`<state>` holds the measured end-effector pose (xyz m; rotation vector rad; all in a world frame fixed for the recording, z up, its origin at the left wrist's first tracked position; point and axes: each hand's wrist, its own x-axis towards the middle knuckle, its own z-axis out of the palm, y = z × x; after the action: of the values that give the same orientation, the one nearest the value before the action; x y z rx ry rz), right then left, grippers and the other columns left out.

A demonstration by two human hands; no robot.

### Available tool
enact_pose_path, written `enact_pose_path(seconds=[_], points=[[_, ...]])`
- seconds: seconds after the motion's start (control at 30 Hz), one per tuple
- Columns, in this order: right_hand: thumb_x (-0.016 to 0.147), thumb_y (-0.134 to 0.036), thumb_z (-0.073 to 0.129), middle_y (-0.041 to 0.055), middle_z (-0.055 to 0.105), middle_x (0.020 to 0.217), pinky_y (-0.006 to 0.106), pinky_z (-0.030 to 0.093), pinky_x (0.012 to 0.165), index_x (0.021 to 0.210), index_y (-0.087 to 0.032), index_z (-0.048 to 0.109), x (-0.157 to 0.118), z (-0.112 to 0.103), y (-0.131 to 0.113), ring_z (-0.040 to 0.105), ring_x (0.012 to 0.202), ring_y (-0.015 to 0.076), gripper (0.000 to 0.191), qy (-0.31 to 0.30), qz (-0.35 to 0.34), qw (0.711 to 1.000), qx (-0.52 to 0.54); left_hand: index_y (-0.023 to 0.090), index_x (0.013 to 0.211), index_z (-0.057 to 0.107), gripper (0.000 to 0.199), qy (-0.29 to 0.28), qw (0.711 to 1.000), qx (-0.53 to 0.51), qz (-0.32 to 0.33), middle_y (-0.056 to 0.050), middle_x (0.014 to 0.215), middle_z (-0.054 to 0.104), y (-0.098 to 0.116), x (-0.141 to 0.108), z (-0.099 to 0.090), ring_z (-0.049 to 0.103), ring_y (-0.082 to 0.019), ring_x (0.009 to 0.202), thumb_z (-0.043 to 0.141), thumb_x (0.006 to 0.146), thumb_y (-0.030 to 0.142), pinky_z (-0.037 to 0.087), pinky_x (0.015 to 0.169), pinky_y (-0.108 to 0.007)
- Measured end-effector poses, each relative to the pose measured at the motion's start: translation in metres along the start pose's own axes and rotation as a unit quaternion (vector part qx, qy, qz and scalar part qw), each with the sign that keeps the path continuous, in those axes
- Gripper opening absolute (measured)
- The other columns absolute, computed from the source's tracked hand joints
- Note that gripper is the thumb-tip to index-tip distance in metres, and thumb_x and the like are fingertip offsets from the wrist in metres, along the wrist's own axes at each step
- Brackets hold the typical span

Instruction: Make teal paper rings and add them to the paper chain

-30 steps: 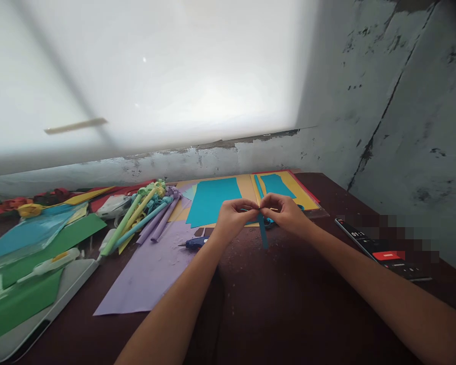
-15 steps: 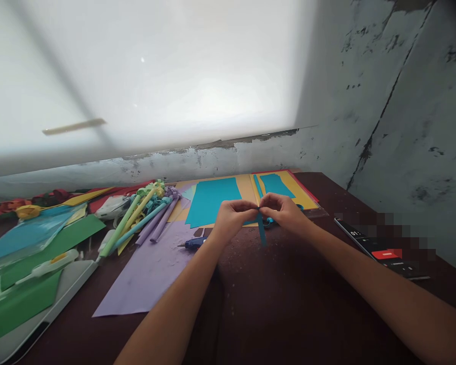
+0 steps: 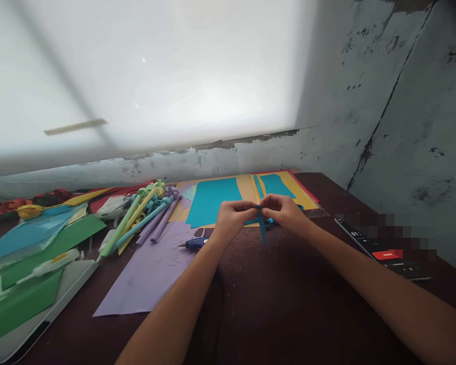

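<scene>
My left hand point(image 3: 232, 217) and my right hand point(image 3: 283, 212) meet at the fingertips above the dark table. Both pinch the top end of a narrow teal paper strip point(image 3: 262, 230), which hangs down between them. The pinched end is mostly hidden by the fingers. Behind my left hand lie large teal sheets point(image 3: 215, 200). Smaller teal pieces point(image 3: 276, 184) and a rolled teal tube point(image 3: 258, 186) rest on yellow paper beyond my right hand. A dark blue tool with a pointed tip point(image 3: 194, 244) lies beside my left forearm.
Rolled paper stems with curled tops point(image 3: 142, 215) lie to the left, beside a purple sheet point(image 3: 152, 274). Green sheets point(image 3: 30, 304) and a white glue gun point(image 3: 55, 262) cover a grey device at far left. A phone point(image 3: 376, 248) rests at right.
The hanging end of the teal strip has shifted slightly and my fingertips have moved a little. Both hands still pinch the strip in nearly the same place.
</scene>
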<state>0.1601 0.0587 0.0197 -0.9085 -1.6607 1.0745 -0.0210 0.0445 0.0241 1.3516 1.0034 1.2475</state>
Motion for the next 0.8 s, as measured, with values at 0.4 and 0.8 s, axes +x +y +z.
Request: enact_pose_path(seconds=[0.4,0.8], points=[[0.071,-0.029,0.069,0.0012,0.070,0.075,0.031,0.054,0.071,0.080,-0.019,0.066,0.0005,0.0007,0.0014,0.066,0.074,0.0181,0.014,-0.004,0.001,1.000,0.005,0.016,0.081,0.083,0.021,-0.002,1.000,0.003,0.003,-0.006,0.079,0.079,0.0000,0.0003,0.0004,0.075,-0.022,0.078,0.085,0.063,0.028,0.060,0.082,-0.036],[0.071,-0.029,0.070,0.0019,0.071,0.078,0.031,0.054,0.071,0.083,-0.019,0.066,0.0009,0.0014,0.0030,0.067,0.076,0.0185,0.016,-0.006,-0.005,1.000,0.006,0.017,0.080,0.083,0.016,0.009,0.998,0.048,0.031,-0.007,0.082,0.080,0.0004,0.0007,-0.0019,0.075,-0.024,0.080,0.082,0.067,0.025,0.058,0.078,-0.034]])
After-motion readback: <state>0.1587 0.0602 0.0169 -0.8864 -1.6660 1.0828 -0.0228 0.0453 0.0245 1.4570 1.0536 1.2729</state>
